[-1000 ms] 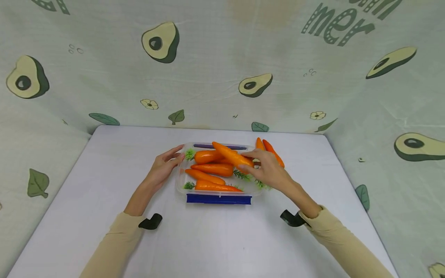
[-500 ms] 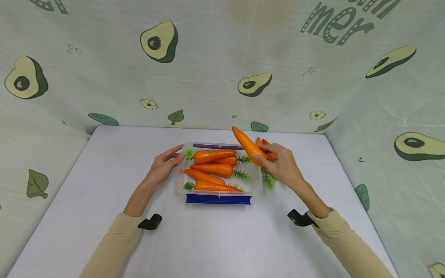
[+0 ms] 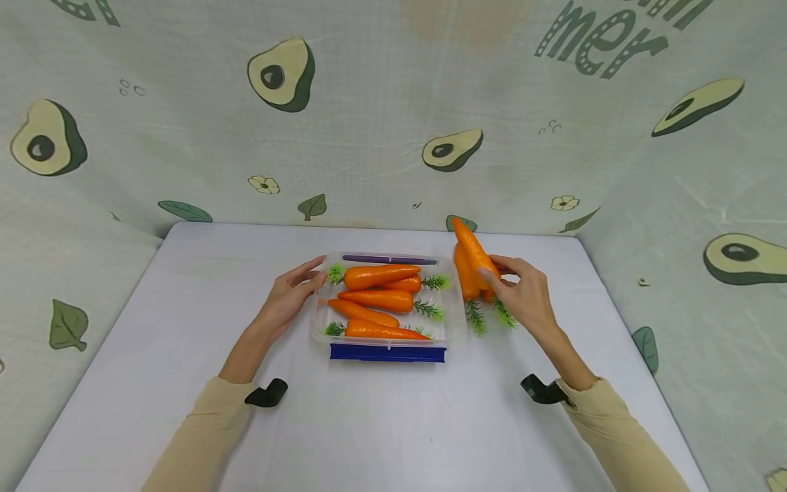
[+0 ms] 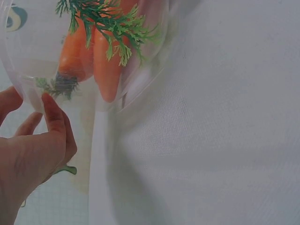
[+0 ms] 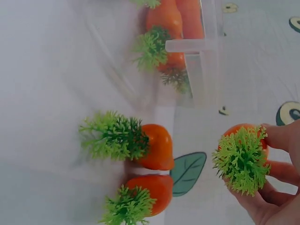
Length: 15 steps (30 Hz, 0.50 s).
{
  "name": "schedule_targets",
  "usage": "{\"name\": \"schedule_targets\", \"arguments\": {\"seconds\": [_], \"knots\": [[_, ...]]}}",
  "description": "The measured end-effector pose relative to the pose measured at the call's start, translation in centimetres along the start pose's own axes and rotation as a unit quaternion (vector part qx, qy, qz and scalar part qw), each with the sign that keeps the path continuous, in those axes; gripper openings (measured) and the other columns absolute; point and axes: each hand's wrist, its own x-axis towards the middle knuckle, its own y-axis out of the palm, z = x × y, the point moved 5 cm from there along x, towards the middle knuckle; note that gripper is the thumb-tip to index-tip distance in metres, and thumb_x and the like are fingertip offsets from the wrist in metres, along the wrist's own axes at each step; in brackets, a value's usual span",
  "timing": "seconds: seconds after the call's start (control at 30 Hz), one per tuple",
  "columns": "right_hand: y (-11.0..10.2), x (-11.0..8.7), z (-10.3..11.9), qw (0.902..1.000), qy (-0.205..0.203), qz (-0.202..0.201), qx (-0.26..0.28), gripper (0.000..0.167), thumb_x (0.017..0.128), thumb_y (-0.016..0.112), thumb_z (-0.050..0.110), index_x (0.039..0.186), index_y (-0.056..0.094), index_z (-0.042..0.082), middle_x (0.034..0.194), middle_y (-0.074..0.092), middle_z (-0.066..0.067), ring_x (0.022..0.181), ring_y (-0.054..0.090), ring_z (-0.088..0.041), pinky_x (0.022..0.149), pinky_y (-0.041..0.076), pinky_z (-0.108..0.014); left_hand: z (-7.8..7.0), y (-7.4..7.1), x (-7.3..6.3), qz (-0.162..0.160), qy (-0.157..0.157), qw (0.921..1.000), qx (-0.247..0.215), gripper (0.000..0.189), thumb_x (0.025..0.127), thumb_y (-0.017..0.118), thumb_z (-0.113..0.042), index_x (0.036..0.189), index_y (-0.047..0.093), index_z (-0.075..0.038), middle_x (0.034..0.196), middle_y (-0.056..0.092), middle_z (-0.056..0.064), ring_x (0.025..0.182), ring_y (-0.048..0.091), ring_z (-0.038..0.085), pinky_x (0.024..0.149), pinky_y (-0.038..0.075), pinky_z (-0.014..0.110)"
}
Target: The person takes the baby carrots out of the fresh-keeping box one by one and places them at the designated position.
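Note:
My left hand (image 3: 287, 298) pinches the left rim of a clear plastic container (image 3: 456, 329) with blue side latches. Several orange carrots (image 3: 381, 276) with green leafy tops lie inside, pointing different ways. To the right of the container my right hand (image 3: 524, 290) grips another carrot (image 3: 471, 244) between thumb and fingers, its tip pointing away from me. Two carrots lie on the table under it, one carrot (image 5: 158, 146) beside the other carrot (image 5: 152, 193) in the right wrist view. There the held carrot's leafy top (image 5: 242, 160) faces the camera.
The white table (image 3: 387, 424) ends at a back edge just beyond the container. A cloth backdrop (image 3: 369, 102) printed with avocados hangs behind and at the sides. Black wrist mounts (image 3: 268, 393) show by both sleeves.
My right hand has lifted the carrot out from over the container and carried it right, above the two carrots on the table. My left hand has stayed at the container's rim.

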Motion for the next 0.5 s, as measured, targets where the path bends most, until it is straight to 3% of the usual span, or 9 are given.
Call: {"name": "schedule_targets", "arguments": {"seconds": [0.1,0.5], "knots": [[-0.3,-0.2,-1.0,0.9998,0.01,-0.019,0.007,0.04,0.096,0.076,0.021,0.126,0.07,-0.005,0.114,0.069,-0.023,0.102,0.066,-0.037,0.074,0.044,-0.001,0.0,-0.1,0.0,-0.001,0.002,1.0,0.0,0.058,0.102,0.065,-0.036,0.156,0.048,-0.019,0.14,0.048,0.012,0.122,0.051,0.03,0.101,0.044,0.02],[-1.3,-0.9,-5.7,0.9946,0.07,-0.075,-0.011,0.042,0.097,0.074,0.027,0.127,0.071,-0.002,0.113,0.07,-0.023,0.101,0.066,-0.036,0.072,0.041,0.001,0.2,0.1,-0.1,-0.003,0.002,1.0,0.002,0.059,0.103,0.065,-0.036,0.156,0.047,-0.017,0.14,0.048,0.012,0.115,0.051,0.017,0.101,0.043,0.02]]}}
